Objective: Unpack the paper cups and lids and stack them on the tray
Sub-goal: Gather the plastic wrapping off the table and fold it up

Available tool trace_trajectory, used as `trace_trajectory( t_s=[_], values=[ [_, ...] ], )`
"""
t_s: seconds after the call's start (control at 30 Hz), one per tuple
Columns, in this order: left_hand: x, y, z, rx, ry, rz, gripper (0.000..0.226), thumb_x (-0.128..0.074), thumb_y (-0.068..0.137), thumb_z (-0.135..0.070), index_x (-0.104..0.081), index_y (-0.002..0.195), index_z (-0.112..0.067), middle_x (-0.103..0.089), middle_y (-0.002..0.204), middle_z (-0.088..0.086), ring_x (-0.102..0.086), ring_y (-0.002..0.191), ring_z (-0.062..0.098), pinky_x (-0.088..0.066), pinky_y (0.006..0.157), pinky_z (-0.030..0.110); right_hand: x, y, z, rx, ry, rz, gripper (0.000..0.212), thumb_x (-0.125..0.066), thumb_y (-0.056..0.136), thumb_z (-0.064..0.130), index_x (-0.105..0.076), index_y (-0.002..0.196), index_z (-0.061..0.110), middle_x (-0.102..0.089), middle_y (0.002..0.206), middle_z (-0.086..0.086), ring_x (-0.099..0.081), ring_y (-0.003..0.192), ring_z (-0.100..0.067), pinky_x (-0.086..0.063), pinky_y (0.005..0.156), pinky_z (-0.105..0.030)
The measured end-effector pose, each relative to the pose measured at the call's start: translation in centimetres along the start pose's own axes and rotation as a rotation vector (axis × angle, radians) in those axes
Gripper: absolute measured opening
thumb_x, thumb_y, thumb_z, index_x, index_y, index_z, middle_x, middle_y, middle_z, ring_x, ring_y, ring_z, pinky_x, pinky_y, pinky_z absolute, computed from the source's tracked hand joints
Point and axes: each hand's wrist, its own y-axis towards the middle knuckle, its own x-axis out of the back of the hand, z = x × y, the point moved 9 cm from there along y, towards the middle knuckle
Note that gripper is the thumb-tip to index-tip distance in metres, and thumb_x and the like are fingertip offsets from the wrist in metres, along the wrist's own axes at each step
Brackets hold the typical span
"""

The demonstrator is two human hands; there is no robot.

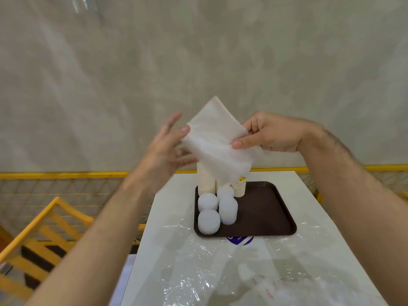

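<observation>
Both hands hold a folded, translucent white plastic wrapper (217, 142) up above the table. My right hand (269, 133) pinches its right edge between thumb and fingers. My left hand (170, 146) is blurred, with its thumb on the wrapper's left edge and fingers behind it. Below, a dark brown tray (265, 208) carries stacks of paper cups (205, 182) at its far left, partly hidden by the wrapper. Several short stacks of white lids (208, 220) stand in front of the cups on the tray's left side.
The tray sits on a white table (313, 213). A large clear plastic bag (231, 266) lies crumpled over the table's near half. A yellow wooden chair (44, 235) stands left of the table, and a yellow railing (66, 174) runs along the wall behind.
</observation>
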Motion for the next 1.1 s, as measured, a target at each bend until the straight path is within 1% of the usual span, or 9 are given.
trace_trajectory(
  t_s=[0.1,0.23,0.3,0.4,0.5,0.6,0.9,1.0,1.1],
  values=[
    [-1.7,-1.6,5.7,0.234,-0.144,0.026,0.076,-0.082,0.064,-0.057,-0.062,0.127,-0.020,-0.070,0.120,0.007,-0.070,0.103,0.025,-0.059,0.087,0.040,-0.7,0.2,-1.2,0.021,0.106,-0.071,0.021,-0.066,0.087,0.005,-0.072,0.105,-0.004,-0.077,0.099,-0.013,-0.074,0.087,-0.018,-0.061,0.079,-0.027],
    [-2.4,-1.8,6.0,0.183,-0.086,-0.155,0.027,-0.075,0.083,-0.028,-0.071,0.104,-0.010,-0.076,0.101,0.008,-0.072,0.091,0.021,-0.059,0.078,0.033,-1.9,0.3,-2.4,0.032,0.164,-0.122,0.031,-0.069,0.085,0.012,-0.071,0.109,-0.007,-0.073,0.109,-0.021,-0.070,0.100,-0.031,-0.056,0.090,-0.042],
    [-1.7,-1.7,5.3,0.118,-0.017,-0.207,0.002,-0.070,0.088,-0.012,-0.071,0.088,-0.011,-0.077,0.089,0.005,-0.072,0.080,0.017,-0.057,0.067,0.025,-2.1,0.0,-2.7,0.034,0.196,-0.161,0.021,-0.067,0.090,0.008,-0.072,0.106,-0.004,-0.076,0.099,-0.016,-0.073,0.087,-0.023,-0.060,0.074,-0.031],
    [-0.7,-1.9,4.6,0.073,0.102,-0.205,0.014,-0.061,0.090,0.001,-0.072,0.092,-0.008,-0.075,0.088,0.005,-0.070,0.079,0.016,-0.058,0.071,0.025,-2.2,-0.7,-3.1,0.034,0.196,-0.207,0.013,-0.063,0.094,0.004,-0.072,0.101,-0.003,-0.076,0.081,-0.006,-0.070,0.065,-0.010,-0.052,0.053,-0.017],
    [0.0,-2.1,4.2,0.079,0.175,-0.199,0.020,-0.058,0.091,0.005,-0.072,0.102,-0.002,-0.074,0.095,0.009,-0.067,0.084,0.019,-0.058,0.079,0.031,-2.2,-1.1,-3.4,0.043,0.230,-0.214,0.029,-0.071,0.085,0.017,-0.074,0.108,0.001,-0.076,0.099,-0.014,-0.071,0.080,-0.017,-0.059,0.069,-0.027],
    [0.2,-2.1,4.0,0.078,0.212,-0.193,0.020,-0.058,0.092,0.005,-0.071,0.106,0.000,-0.074,0.100,0.011,-0.065,0.085,0.020,-0.058,0.073,0.028,-2.2,-1.3,-3.3,0.039,0.310,-0.211,0.039,-0.070,0.081,0.022,-0.072,0.116,0.004,-0.073,0.115,-0.019,-0.072,0.093,-0.024,-0.058,0.088,-0.038],
    [0.5,-2.1,1.9,-0.004,0.361,-0.110,0.026,-0.058,0.093,0.007,-0.073,0.099,-0.014,-0.077,0.087,0.003,-0.069,0.074,0.013,-0.059,0.068,0.026,-2.8,-1.5,-3.4,0.023,0.329,-0.207,0.037,-0.069,0.081,0.019,-0.071,0.117,0.010,-0.076,0.106,-0.014,-0.074,0.083,-0.027,-0.062,0.077,-0.040],
    [0.5,-2.1,1.7,0.004,0.348,-0.086,0.026,-0.059,0.092,0.006,-0.073,0.106,-0.012,-0.077,0.094,0.011,-0.069,0.076,0.018,-0.060,0.071,0.028,-2.9,-1.4,-3.4,0.025,0.338,-0.240,0.036,-0.069,0.080,0.020,-0.072,0.114,0.010,-0.075,0.103,-0.016,-0.072,0.076,-0.025,-0.058,0.085,-0.048],
    [0.6,-2.1,1.9,0.028,0.257,-0.070,0.027,-0.059,0.092,0.006,-0.071,0.109,-0.012,-0.076,0.084,0.009,-0.066,0.062,0.014,-0.057,0.061,0.024,-2.8,-1.3,-3.6,0.023,0.394,-0.248,0.034,-0.069,0.080,0.017,-0.073,0.114,0.013,-0.073,0.108,-0.021,-0.071,0.077,-0.025,-0.057,0.086,-0.048]
  ],
)
